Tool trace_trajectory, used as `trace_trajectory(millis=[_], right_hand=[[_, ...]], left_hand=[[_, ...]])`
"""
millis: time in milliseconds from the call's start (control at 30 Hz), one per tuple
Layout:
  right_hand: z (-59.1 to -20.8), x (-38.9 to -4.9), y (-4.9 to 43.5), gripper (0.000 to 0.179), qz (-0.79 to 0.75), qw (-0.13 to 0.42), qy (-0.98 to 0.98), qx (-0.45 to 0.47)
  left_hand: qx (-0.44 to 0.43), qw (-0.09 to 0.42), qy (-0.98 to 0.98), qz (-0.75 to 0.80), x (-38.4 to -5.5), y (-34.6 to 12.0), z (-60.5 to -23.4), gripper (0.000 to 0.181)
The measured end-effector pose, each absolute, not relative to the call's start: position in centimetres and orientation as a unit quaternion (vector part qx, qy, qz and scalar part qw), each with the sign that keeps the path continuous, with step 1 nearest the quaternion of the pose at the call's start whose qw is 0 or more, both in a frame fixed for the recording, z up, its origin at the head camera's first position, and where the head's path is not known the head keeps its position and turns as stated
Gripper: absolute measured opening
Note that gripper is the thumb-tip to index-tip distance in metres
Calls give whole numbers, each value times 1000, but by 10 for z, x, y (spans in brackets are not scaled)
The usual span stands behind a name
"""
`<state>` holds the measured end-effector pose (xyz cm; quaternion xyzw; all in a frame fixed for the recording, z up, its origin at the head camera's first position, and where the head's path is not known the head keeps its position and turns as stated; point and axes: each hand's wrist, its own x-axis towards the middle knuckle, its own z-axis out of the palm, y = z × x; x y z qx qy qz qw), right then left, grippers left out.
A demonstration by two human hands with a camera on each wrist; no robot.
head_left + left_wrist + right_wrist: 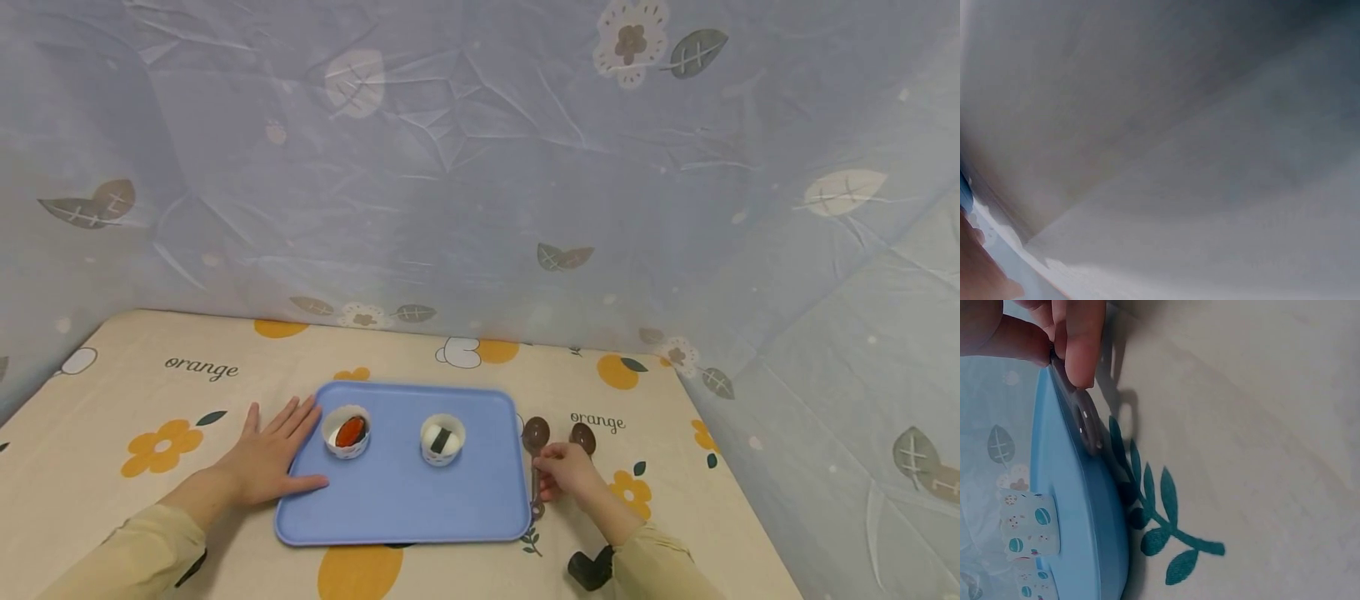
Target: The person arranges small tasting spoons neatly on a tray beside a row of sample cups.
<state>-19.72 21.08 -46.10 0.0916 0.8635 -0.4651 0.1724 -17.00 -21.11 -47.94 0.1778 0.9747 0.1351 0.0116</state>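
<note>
A blue tray point(390, 508) lies on the patterned cloth. My left hand point(262, 460), fingers spread straight, rests along its left edge with the thumb over the rim. Just beyond the tray's right edge, my right hand point(572, 472) pinches the handle of a brown spoon point(536, 435) between thumb and fingers. Its ring-shaped handle end point(1088, 425) shows below the fingertips in the right wrist view, close to the tray wall. A second brown spoon point(582, 437) lies to the right, its handle mostly hidden behind that hand.
On the tray stand a paper cup point(347, 451) with an orange-topped sushi piece point(350, 432) and another paper cup point(442, 458) with a white piece banded in black point(441, 440). A black object point(590, 571) is beside the right sleeve. Hanging cloth point(450, 208) rises behind the table.
</note>
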Motion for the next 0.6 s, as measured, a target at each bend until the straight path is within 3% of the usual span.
trace_trajectory(millis=[600], right_hand=[[-452, -198, 213, 16, -466, 180, 861, 97]], left_hand=[[188, -18, 969, 157, -172, -215, -490, 103]])
